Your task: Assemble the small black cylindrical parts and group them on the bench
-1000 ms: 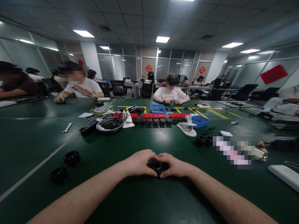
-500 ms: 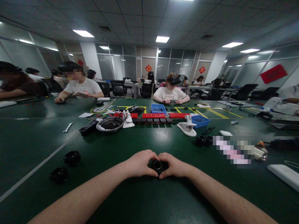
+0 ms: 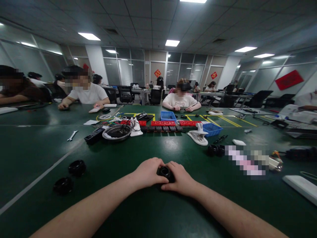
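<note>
**Black round part (image 3: 164, 171) gripped from both sides**

The left hand (image 3: 148, 172) pinches the part's left side between curled fingers and thumb; the right hand (image 3: 182, 180) curls around its right side, thumb at the near edge. The part sits between them, its round opening upward; whether it touches the green table (image 3: 163, 215) cannot be told. Well to the left lie two dark rings (image 3: 77, 168), near each other. Farther out, at right, is a close black pair (image 3: 213, 150). Beyond come a wrench (image 3: 72, 136), a metal bowl (image 3: 117, 133), a white clip (image 3: 198, 135) and a red strip (image 3: 163, 123). Across the table sits a person in a white shirt (image 3: 182, 100).
</note>
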The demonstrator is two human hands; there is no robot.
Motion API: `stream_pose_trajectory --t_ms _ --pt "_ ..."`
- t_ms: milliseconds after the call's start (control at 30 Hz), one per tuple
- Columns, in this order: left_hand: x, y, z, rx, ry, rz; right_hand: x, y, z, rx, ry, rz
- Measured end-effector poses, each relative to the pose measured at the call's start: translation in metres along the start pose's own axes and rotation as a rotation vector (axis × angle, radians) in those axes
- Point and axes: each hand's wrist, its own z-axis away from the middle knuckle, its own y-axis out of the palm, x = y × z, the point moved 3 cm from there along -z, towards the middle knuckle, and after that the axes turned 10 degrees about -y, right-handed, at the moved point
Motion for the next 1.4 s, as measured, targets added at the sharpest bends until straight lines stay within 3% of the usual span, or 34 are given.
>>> stream_pose_trajectory --t_ms 200,600,867,1067,1200,1300,1400 --pt "0.001 -0.006 -0.001 0.136 0.187 0.064 -0.011 -0.006 -0.003 0.178 -0.159 -0.257" --pt "0.002 -0.002 -0.002 0.162 0.186 0.07 -0.013 -0.005 -0.004 0.198 -0.183 -0.318" --pt "-0.002 0.001 0.002 0.096 0.103 0.048 -0.019 0.004 -0.004 0.107 -0.105 -0.194" --pt "-0.008 0.006 0.007 -0.09 -0.129 -0.042 -0.008 0.011 -0.003 -0.037 0.025 0.119" --pt "-0.012 0.009 0.008 -0.156 -0.165 -0.082 -0.003 0.011 -0.002 -0.042 0.083 0.238" --pt "-0.008 0.009 0.005 -0.159 -0.146 -0.067 -0.004 0.009 -0.002 -0.056 0.077 0.196" --pt "-0.002 0.007 0.002 -0.095 -0.074 -0.023 -0.008 0.005 -0.003 -0.014 -0.017 0.016"
